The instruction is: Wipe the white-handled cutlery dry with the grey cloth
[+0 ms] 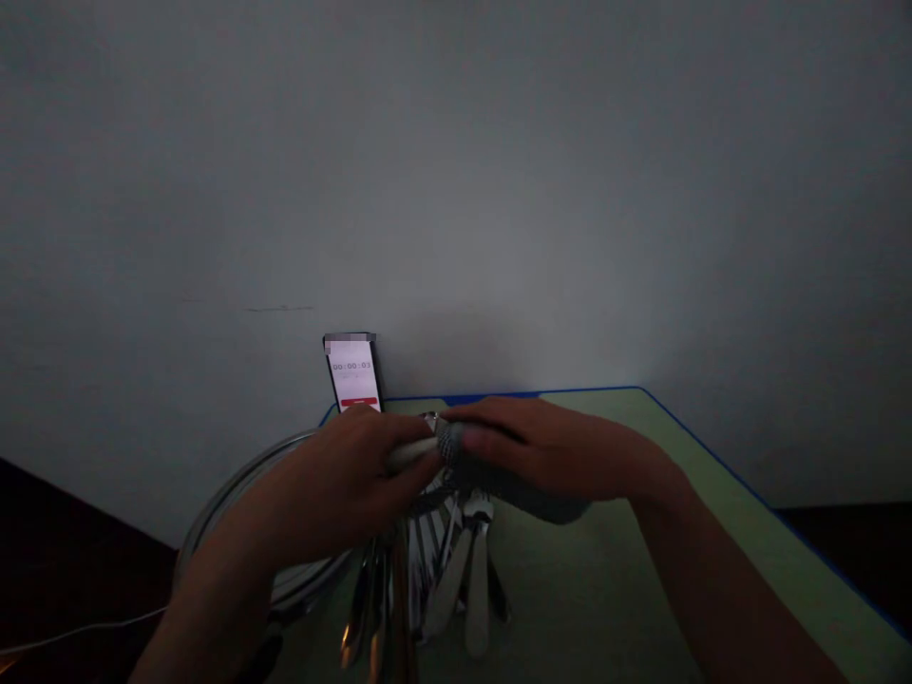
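The scene is dim. My left hand (342,484) is closed around the pale handle of a piece of cutlery (417,451), held level over the table. My right hand (548,446) is closed on a grey cloth (527,494) that wraps the other end of that piece. Below both hands lies a pile of several metal spoons and forks (448,570) on the green table (641,570).
A round metal bowl (235,503) sits at the left under my left forearm. A phone (354,372) with a lit timer screen leans against the grey wall at the table's back edge. The table has a blue rim (712,456). A white cable (85,635) runs at lower left.
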A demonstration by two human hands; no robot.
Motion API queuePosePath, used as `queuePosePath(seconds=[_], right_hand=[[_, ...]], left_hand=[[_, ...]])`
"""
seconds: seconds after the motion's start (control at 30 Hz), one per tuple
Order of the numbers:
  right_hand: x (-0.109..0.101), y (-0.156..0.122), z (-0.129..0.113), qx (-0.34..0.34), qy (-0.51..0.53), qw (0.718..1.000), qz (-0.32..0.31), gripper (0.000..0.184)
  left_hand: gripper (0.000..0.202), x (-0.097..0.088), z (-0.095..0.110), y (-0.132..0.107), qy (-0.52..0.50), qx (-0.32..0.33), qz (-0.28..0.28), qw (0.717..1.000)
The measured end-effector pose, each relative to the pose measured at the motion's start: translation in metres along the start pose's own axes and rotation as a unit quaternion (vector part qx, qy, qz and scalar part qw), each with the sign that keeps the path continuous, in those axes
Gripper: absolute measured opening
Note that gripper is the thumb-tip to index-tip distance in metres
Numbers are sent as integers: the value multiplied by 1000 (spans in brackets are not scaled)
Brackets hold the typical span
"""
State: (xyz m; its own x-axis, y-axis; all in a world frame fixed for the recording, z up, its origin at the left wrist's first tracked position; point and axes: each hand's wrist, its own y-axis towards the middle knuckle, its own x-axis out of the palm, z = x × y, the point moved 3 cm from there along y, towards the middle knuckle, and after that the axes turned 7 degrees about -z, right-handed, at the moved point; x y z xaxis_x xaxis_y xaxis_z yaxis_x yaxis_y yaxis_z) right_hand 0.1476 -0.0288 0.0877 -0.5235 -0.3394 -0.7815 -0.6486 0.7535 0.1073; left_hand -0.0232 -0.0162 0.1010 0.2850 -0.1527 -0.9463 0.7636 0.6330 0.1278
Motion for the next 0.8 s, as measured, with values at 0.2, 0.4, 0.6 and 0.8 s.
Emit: queuePosePath(seconds=[0.2,0.4,0.6,0.8], right_hand=[[-2,3,6,13,-51,999,0,24],[-6,4,4,-27,-68,997,-15,21],[-15,1,5,-34,-59,997,47,22],[-25,-7,6,-3,-53,989,137,21]], left_hand=[[35,0,-2,-1,33,-53,-72,995],[32,-1,3,1,15,-42,-57,997],[25,-3,0,0,-25,-55,38,997],[23,-5,-5,-5,-45,-14,66,997]])
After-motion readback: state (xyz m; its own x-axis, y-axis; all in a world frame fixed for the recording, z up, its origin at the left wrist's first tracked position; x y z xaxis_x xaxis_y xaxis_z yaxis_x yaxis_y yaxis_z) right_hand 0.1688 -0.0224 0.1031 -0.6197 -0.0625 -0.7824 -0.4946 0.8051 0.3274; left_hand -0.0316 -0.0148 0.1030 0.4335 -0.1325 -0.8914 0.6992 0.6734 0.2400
